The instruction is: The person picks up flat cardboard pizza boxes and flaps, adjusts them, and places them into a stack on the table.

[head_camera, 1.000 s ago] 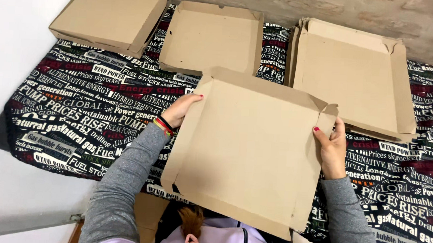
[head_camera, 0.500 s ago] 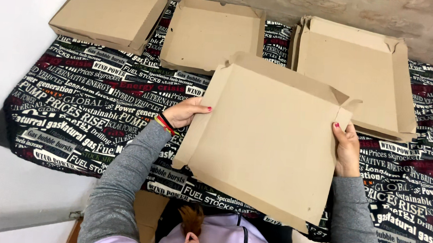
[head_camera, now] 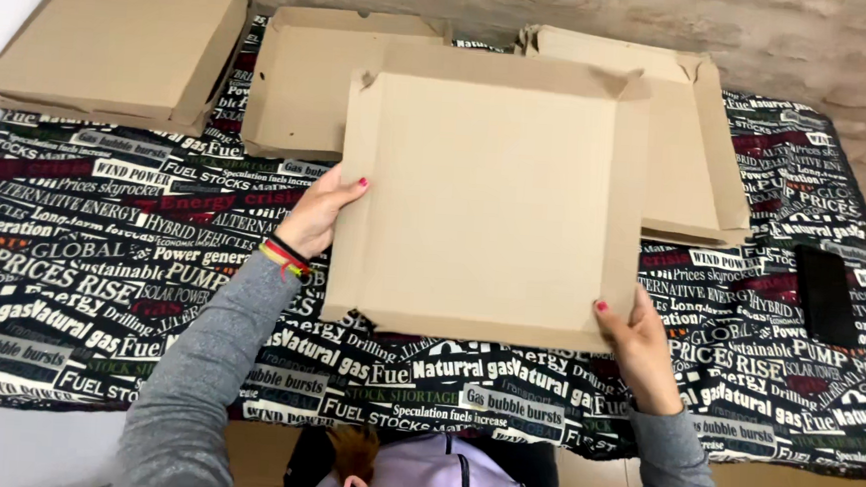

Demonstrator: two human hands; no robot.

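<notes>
A: State the position of the flat cardboard box [head_camera: 491, 202] and the grip on it.

B: It sits in the centre of the frame, above the printed tablecloth [head_camera: 102, 253], its side flaps only partly raised. The left hand [head_camera: 320, 215] pinches the left edge, thumb on top. The right hand [head_camera: 637, 351] pinches the lower right corner, thumb on top, the other fingers hidden beneath.

A: Which step does this appear to be?

B: Judged from the posture, the box is held square to the table, with the flaps not yet locked. The next move likely calls for a change of grip from the edges to the flaps, while the base stays level.

A: List the other containers and their contents.

B: Closed box [head_camera: 120, 39], upper left: contents cannot be seen. Open box [head_camera: 302, 85], upper centre: the visible part holds nothing. Stack of flat boxes [head_camera: 704, 150], upper right: partly covered by the held box. A dark object [head_camera: 826, 293] lies at the right edge of the cloth.
</notes>
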